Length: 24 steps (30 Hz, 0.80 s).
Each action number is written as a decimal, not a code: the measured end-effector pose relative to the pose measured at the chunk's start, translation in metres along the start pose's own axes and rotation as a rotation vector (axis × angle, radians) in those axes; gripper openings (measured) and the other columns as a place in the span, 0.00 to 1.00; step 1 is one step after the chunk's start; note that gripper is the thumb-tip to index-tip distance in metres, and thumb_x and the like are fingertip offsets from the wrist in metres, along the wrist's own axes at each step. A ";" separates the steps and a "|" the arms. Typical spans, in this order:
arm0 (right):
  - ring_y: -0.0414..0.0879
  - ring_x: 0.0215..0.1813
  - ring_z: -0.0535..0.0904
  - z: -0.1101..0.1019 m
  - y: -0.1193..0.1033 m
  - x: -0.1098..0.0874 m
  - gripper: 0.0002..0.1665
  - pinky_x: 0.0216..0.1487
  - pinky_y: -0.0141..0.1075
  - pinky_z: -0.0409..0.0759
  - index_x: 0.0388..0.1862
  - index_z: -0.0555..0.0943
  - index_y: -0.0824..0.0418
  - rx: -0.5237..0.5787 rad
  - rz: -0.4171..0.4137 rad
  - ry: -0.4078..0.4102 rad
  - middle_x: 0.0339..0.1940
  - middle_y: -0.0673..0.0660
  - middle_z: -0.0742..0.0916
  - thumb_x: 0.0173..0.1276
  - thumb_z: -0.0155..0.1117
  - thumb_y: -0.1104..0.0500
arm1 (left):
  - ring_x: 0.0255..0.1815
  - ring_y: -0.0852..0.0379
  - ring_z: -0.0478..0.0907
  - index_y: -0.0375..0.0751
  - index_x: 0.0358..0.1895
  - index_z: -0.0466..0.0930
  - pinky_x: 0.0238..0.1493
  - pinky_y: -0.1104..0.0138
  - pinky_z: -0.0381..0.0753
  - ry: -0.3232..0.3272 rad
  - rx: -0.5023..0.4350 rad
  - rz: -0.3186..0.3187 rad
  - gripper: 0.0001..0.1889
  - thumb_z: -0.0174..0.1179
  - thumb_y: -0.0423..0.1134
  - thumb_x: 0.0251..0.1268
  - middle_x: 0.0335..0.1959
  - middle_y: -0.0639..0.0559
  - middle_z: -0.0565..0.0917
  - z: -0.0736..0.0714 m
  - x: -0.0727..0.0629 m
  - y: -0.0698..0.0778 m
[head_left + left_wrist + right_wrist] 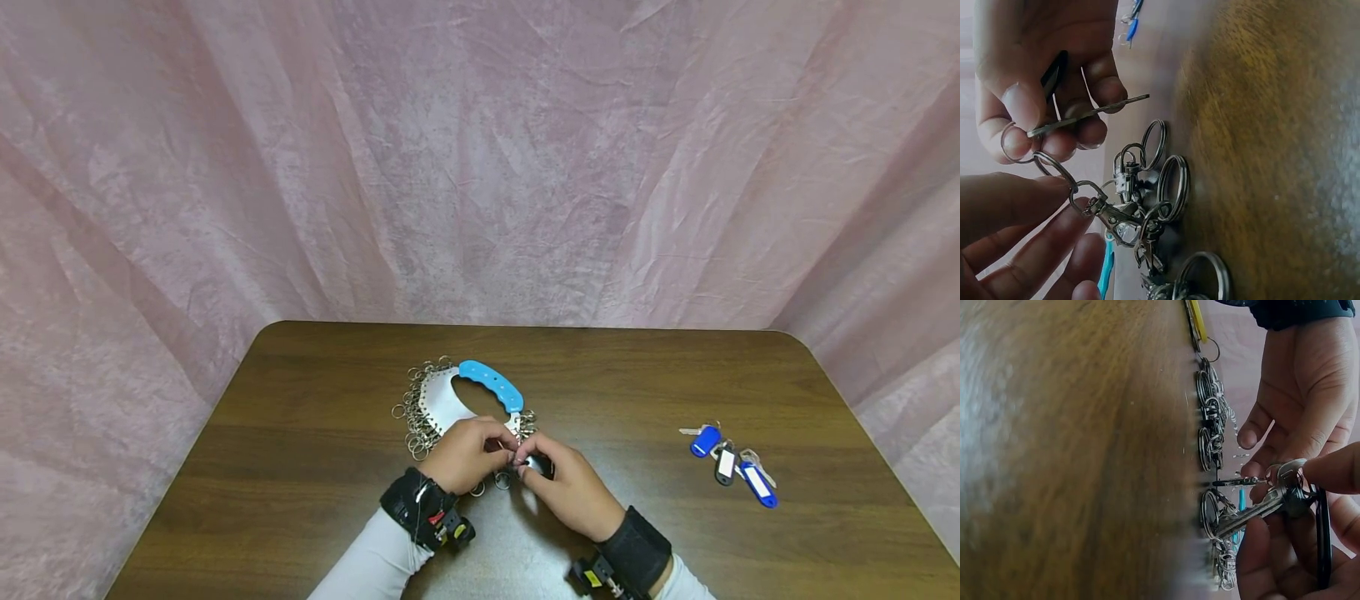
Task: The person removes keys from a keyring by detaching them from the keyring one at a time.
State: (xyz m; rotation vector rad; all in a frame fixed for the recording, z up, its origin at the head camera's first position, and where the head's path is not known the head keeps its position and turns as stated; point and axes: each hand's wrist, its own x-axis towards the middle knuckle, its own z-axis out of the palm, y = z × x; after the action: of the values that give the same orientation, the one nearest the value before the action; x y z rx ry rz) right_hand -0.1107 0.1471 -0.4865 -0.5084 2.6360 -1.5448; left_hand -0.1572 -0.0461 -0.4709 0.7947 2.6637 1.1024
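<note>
A silver plate with a blue grip handle lies on the table, snap hooks and split rings strung along its edge. Over its near side, my left hand pinches the split ring of one snap hook between thumb and finger. Beside it, my right hand holds a key by its head, with a black key tag against the palm. The key's thin wire ring overlaps the split ring in the left wrist view. The fingertips of both hands nearly meet.
To the right on the wooden table lie a blue key tag, a black one and another blue one, each with keys. A yellow tag shows beyond the rings in the right wrist view. Pink curtain hangs behind.
</note>
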 end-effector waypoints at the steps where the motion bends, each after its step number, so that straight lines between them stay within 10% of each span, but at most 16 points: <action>1: 0.36 0.47 0.80 0.000 0.000 0.000 0.08 0.55 0.37 0.77 0.39 0.80 0.49 -0.003 -0.014 -0.003 0.41 0.46 0.87 0.68 0.66 0.63 | 0.35 0.66 0.78 0.49 0.36 0.88 0.40 0.72 0.77 -0.001 -0.002 -0.006 0.06 0.65 0.33 0.62 0.35 0.57 0.85 0.000 0.000 0.000; 24: 0.35 0.48 0.80 0.002 0.000 -0.001 0.09 0.54 0.37 0.78 0.39 0.81 0.50 -0.075 -0.067 -0.001 0.42 0.44 0.86 0.66 0.66 0.64 | 0.36 0.66 0.79 0.50 0.33 0.86 0.42 0.71 0.79 0.034 -0.119 -0.035 0.08 0.65 0.30 0.61 0.34 0.55 0.86 -0.001 0.001 0.001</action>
State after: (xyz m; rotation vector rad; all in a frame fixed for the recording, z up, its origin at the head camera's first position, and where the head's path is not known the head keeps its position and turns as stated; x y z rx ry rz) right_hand -0.1092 0.1458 -0.4883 -0.6083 2.7114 -1.4665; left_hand -0.1575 -0.0456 -0.4696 0.7118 2.5995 1.2625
